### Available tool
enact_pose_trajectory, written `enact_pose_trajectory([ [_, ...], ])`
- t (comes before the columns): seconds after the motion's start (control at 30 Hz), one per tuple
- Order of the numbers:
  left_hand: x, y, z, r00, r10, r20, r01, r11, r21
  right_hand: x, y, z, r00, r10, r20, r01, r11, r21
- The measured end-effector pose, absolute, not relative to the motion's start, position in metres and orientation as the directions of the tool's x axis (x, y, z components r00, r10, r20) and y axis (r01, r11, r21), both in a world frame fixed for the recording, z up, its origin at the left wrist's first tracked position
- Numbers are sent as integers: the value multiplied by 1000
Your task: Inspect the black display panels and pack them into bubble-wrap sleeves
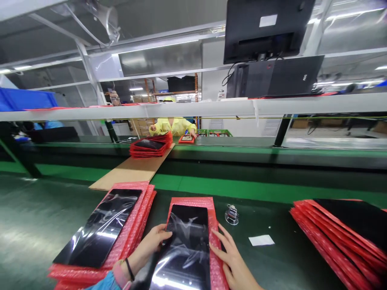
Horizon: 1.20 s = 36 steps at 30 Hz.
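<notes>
A glossy black screen panel [184, 249] with wrinkled clear film lies over a red bubble-wrap bag [216, 266] at the bottom centre. My left hand [154, 241] is closed on the panel's left edge, its thumb on top and the other fingers partly hidden. My right hand [231, 255] grips the right side, fingertips at the panel's edge and over the bag. Left of my hands, another black screen panel [104, 227] rests on a stack of red bubble-wrap bags [137, 225].
At the right stands a pile of red bags [335, 241] topped by a dark panel. A small clear plastic-and-metal piece [231, 214] and a white paper slip [261, 240] lie on the green bench. Brown board [127, 171] bridges to the conveyor, where a person in yellow [172, 125] works.
</notes>
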<state>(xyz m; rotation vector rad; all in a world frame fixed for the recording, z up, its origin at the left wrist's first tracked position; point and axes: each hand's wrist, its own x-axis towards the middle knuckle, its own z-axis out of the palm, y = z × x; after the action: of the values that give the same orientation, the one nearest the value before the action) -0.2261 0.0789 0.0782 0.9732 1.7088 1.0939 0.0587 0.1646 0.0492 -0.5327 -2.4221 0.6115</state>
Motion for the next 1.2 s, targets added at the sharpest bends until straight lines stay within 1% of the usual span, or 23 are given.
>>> enact_pose_trajectory([
  [0.1,-228,78,88,-321,921,-223,110,270,957,57,162,48,-774,457,439,205,836,-510],
  [0.23,-220,77,115,-300,939,-168,46,191,981,57,160,47,-769,473,429,214,824,-524],
  [0.37,-200,75,139,-172,960,-221,-100,206,974,59,163,45,-728,502,468,230,821,-523],
  [0.43,-198,75,142,-148,964,-221,-149,199,969,60,166,43,-680,529,507,255,819,-514],
  [0.5,-208,75,141,-180,960,-214,-166,184,969,63,170,42,-621,556,552,281,816,-505],
  [0.57,-230,70,142,-247,944,-221,-165,184,969,65,173,42,-563,586,582,310,803,-509],
  [0.63,-260,58,149,-347,913,-216,-148,174,974,67,175,45,-535,625,568,333,774,-538],
  [0.7,-293,40,160,-450,872,-192,-119,155,981,66,174,50,-556,682,476,361,713,-601],
  [0.77,-325,20,173,-515,837,-184,-97,156,983,63,171,56,-608,724,326,414,639,-648],
  [0.83,-354,3,180,-549,815,-184,-77,170,982,57,167,62,-630,758,169,508,567,-648],
  [0.93,-387,-14,175,-631,758,-165,-27,191,981,48,163,67,-571,821,-13,655,446,-610],
  [1.0,-399,-17,161,-702,703,-111,30,186,982,44,161,68,-519,852,-74,704,376,-603],
  [1.07,-405,-17,144,-763,645,-39,109,188,976,42,161,68,-494,864,-92,707,338,-622],
  [1.13,-407,-14,129,-806,590,47,208,208,956,40,161,68,-479,870,-112,692,296,-658],
  [1.2,-410,-10,119,-826,540,162,332,234,914,40,163,69,-478,867,-138,657,250,-711],
])
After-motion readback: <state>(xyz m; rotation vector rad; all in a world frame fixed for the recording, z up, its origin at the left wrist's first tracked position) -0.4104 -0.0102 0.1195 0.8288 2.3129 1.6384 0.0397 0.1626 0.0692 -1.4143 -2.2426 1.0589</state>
